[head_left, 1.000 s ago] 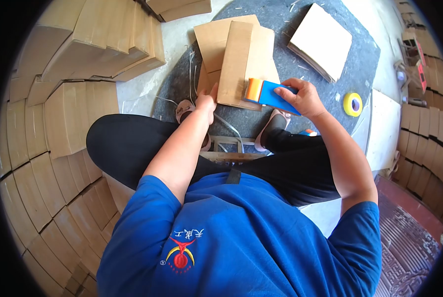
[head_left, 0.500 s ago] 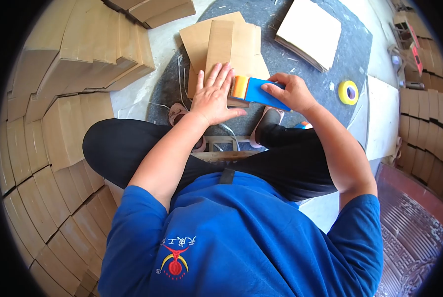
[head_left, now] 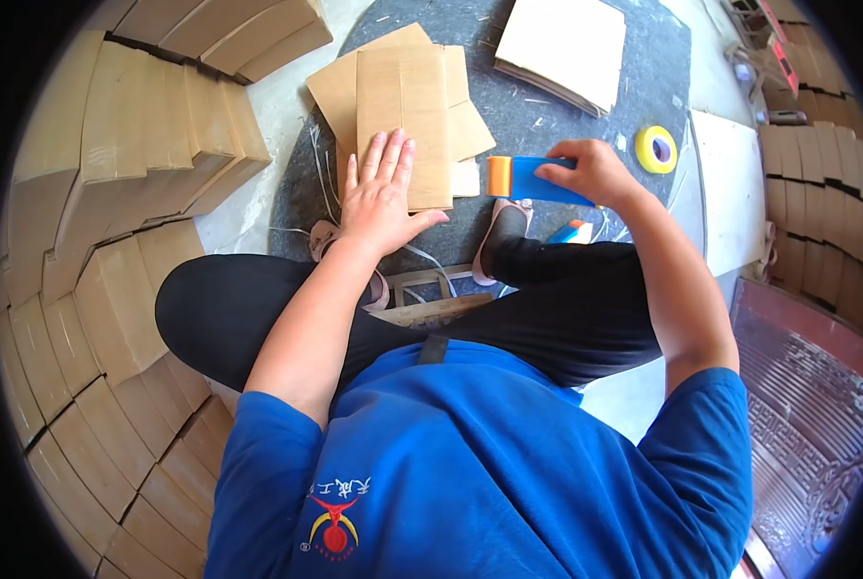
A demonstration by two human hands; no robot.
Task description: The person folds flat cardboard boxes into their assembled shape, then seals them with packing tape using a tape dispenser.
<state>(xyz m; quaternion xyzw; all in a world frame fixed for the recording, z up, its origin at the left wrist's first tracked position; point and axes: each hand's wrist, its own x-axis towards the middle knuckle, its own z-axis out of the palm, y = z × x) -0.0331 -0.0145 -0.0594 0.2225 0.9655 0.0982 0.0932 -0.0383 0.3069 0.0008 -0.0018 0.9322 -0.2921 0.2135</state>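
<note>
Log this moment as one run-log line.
left hand: flat on carton | right hand: gripping blue tape dispenser, off carton | yellow tape roll: lying right of dispenser

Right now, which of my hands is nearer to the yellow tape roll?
Your right hand. It grips the blue tape dispenser just left of the roll; your left hand lies farther left, flat on the cardboard box.

One blue tape dispenser [head_left: 553,181], one yellow tape roll [head_left: 645,156], one blue-and-orange item [head_left: 571,232], two shoes [head_left: 323,236], cartons [head_left: 127,116] too many to count
</note>
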